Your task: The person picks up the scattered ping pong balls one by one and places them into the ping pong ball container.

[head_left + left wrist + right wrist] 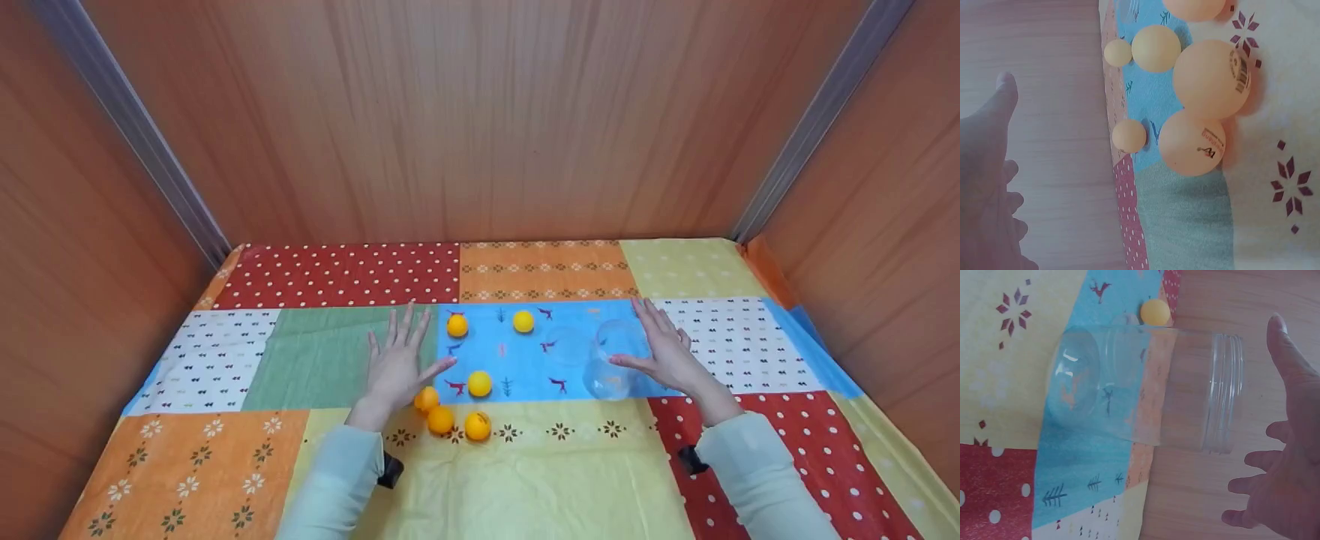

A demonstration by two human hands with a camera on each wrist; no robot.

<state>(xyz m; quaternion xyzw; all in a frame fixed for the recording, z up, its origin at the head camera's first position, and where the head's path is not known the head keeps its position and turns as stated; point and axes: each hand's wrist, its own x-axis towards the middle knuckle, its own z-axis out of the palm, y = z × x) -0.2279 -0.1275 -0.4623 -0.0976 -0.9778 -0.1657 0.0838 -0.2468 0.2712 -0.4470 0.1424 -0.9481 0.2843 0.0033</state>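
My left hand is held with fingers spread, left of several orange table tennis balls. Nothing is in its grasp. In the left wrist view its thumb stands apart from the balls, one of which carries red and black print. A clear jar with a threaded mouth stands upright, with no cap on its mouth. Beside it, fingers straight and thumb out, is my right hand; in the head view the thumb overlaps the jar. A clear round lid lies left of the jar.
A patchwork-print cloth covers the table. Two yellow-orange balls lie farther back on the blue patch, one left of the other. Wood-grain panels enclose the back and both sides.
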